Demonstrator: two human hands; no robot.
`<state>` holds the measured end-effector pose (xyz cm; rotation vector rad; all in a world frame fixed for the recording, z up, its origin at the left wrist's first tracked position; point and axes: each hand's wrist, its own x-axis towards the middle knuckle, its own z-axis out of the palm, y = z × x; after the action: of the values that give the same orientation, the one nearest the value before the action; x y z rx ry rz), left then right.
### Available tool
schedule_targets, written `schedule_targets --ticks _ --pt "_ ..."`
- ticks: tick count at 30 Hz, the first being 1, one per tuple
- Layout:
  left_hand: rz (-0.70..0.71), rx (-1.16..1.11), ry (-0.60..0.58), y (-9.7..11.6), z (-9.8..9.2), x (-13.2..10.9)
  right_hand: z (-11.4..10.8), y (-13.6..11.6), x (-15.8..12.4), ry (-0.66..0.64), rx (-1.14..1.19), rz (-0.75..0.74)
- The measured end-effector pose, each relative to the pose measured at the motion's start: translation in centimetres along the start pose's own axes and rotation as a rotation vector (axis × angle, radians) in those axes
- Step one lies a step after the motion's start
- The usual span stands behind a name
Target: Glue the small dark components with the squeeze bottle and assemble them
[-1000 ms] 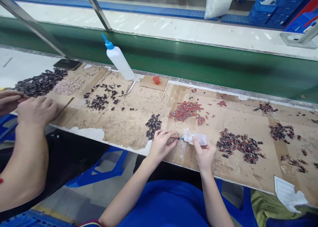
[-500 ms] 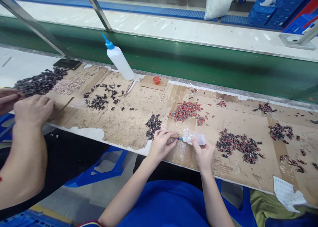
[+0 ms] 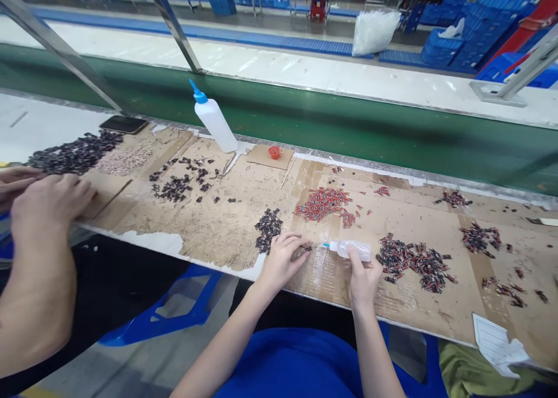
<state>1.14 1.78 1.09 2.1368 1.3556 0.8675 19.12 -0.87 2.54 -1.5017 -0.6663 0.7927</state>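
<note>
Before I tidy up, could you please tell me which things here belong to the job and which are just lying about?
Likely in use:
small bottle, in the right hand
small dark part, in the left hand
nearest dark pile
red pile
red-and-black pile

Likely just lying about:
phone
paper

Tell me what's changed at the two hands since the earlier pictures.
The right hand has drawn the small bottle rightward, so its blue tip now stands apart from the black part. The left hand still holds that part; the tall bottle stayed put.
</note>
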Motion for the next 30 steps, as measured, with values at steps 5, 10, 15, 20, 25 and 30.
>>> schedule_targets --ticks 5,10,15,20,25,30 --pt "0.022 0.045 0.052 -0.6 0.2 0.0 -0.1 -0.2 -0.4 -0.107 -0.156 -0.082" --pt "0.068 -0.014 0.026 -0.6 -0.1 -0.2 0.1 -1.1 0.4 -0.105 -0.643 -0.329" --pt "0.064 -0.17 0.019 0.1 -1.0 -0.6 0.0 -1.6 4.8 0.037 -0.838 -0.429" --pt "-0.058 -0.305 0.14 2.5 -0.1 -1.4 0.8 -1.2 7.5 0.019 -1.047 -0.362" --pt "-0.011 -0.414 0.259 5.7 2.6 -1.9 1.0 -0.8 7.6 0.033 -1.074 -0.418" --pt "0.007 -0.386 0.256 6.1 4.4 -0.8 0.3 -1.0 7.4 0.04 -0.902 -0.423"
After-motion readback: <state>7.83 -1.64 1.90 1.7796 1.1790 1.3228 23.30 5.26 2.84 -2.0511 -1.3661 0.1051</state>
